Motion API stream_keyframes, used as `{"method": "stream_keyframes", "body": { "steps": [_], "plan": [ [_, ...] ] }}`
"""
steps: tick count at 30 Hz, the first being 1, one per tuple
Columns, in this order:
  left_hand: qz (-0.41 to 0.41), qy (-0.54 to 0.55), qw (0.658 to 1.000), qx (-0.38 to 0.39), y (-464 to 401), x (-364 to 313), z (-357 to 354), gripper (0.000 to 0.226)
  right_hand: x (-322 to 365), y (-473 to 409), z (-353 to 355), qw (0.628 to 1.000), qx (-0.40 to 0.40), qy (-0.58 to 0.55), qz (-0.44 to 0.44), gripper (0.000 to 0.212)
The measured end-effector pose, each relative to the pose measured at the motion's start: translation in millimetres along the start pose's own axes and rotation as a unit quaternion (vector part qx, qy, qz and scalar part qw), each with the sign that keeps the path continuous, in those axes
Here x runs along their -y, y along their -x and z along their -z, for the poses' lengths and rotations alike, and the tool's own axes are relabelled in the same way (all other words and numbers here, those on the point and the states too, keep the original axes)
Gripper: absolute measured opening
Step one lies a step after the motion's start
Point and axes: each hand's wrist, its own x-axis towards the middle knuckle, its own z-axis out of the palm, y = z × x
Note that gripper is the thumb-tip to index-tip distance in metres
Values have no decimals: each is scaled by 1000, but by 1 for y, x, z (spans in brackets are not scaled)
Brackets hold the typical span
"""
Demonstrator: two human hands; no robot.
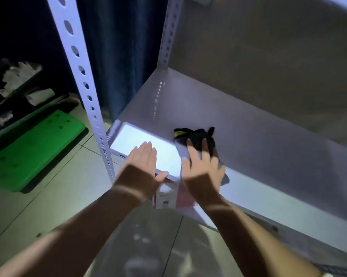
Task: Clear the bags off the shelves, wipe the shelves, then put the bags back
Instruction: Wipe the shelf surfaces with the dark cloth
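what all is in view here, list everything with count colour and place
shelf: one, grey metal, right half
white box: one, white, front left corner of the shelf
cloth: one, black with a yellow patch, on the shelf right of the box
uprights: two, white, perforated, left of the shelf
green board: one, on the floor at left
curtain: one, dark blue, behind
left hand: flat on the box
right hand: pressing the cloth

Two hands (142, 164) (203, 168), one cloth (196, 137), one shelf (248, 140)

No legible text; label (165, 196) on white box (148, 150) front (small print, code patch) too blurred.
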Motion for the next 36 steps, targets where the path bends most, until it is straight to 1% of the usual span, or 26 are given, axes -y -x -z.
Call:
{"method": "stream_keyframes", "body": {
  "steps": [2, 3, 4, 6, 9, 12, 14, 17, 20, 21, 22, 24, 27, 28, 31, 34, 36],
  "plan": [
    [-21, 12, 1000, -1, 8, -4, 3, 58, 8, 9, -5, 995, -18, 31, 98, 33],
    [-26, 11, 1000, -8, 14, -6, 2, 55, 4, 13, -4, 990, -32, 32, 131, 36],
    [-28, 8, 999, -21, 20, -8, -1, 56, -5, 17, -3, 986, -45, 20, 159, 41],
    [-33, -9, 999, -27, 30, -13, -6, 66, -30, 27, 0, 975, -84, 8, 207, 50],
    [-37, -57, 997, -21, 39, -28, -10, 75, -80, 44, 0, 965, -102, 29, 239, 61],
    [-13, -78, 997, -14, 43, -62, -10, 76, -139, 56, 7, 966, -106, 47, 231, 65],
    [-19, -79, 997, 1, 46, -92, -13, 77, -182, 66, 13, 971, -86, 52, 217, 69],
    [-46, -83, 995, 7, 47, -142, -25, 77, -243, 82, 28, 978, -43, 56, 195, 73],
    [-63, -79, 995, 17, 45, -196, -33, 79, -294, 93, 39, 986, 26, 63, 150, 89],
    [-71, -77, 994, 26, 45, -213, -36, 81, -309, 98, 42, 987, 41, 61, 140, 91],
    [-80, -73, 993, 36, 45, -230, -38, 83, -321, 104, 47, 988, 47, 55, 136, 87],
    [-94, -58, 993, 49, 48, -259, -42, 84, -343, 115, 56, 988, 47, 22, 143, 70],
    [-140, -50, 989, 20, 57, -294, -49, 74, -380, 136, 64, 982, 8, -38, 185, 54],
    [-160, -46, 986, 9, 61, -302, -52, 71, -392, 144, 64, 979, -5, -54, 196, 53],
    [-217, -40, 975, 0, 71, -323, -60, 69, -417, 170, 66, 976, -14, -97, 193, 64],
    [-267, -56, 962, 11, 81, -336, -69, 68, -431, 199, 68, 979, -10, -98, 180, 71],
    [-286, -72, 955, 23, 84, -338, -77, 67, -438, 215, 65, 981, -8, -86, 174, 77]
  ]
}}
